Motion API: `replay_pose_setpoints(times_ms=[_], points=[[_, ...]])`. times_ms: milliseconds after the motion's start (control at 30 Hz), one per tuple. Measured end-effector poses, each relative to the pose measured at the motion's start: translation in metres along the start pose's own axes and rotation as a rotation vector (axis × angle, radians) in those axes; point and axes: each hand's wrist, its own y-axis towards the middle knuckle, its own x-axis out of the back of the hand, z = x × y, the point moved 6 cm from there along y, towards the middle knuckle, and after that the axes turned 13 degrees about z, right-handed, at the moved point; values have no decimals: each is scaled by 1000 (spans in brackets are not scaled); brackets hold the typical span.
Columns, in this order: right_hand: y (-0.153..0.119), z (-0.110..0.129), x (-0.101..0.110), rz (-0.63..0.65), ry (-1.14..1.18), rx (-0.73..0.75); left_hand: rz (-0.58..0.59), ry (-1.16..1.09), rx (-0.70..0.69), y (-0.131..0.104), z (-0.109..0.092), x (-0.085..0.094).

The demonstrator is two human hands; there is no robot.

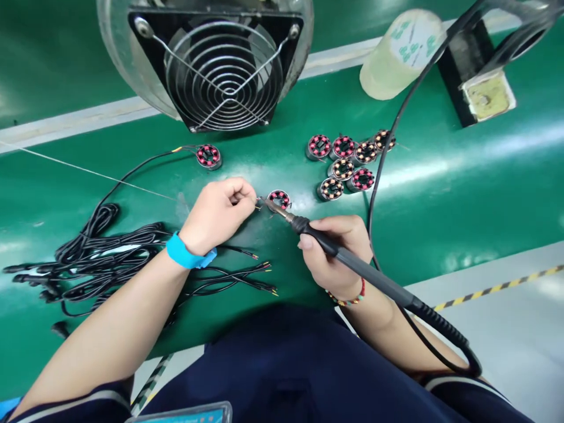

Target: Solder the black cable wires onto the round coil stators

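The ring [279,200], at centre of the frame, lies between the left hand [219,212], which is nearer, fingertips pinched, and the right hand [337,249], closed around the iron [324,239].

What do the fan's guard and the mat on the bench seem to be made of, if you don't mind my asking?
The fan guard looks like bright metal wire, going by its thin, shiny rings. The green mat seems to be smooth rubber or plastic, semi-gloss, since it throws soft, blurred reflections; which one, I cannot tell.
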Motion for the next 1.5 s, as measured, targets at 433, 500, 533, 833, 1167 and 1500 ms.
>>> replay_pose_setpoints(times_ms=[433,500,533,833,1167,1500], points=[[-3,-5,-5,25,61,-36,-24,12,46,1,-3,1],[-3,-5,-5,29,78,-40,-31,14,47,0,-3,1],[-3,-6,-5,31,85,-45,-36,14,45,0,-3,1],[-6,-9,-5,-4,116,-79,-36,8,36,1,-1,1],[-4,-9,-5,-9,108,-33,-38,7,45,1,-2,1],[29,2,-13,350,212,-143,-32,-49,-37,2,0,0]])
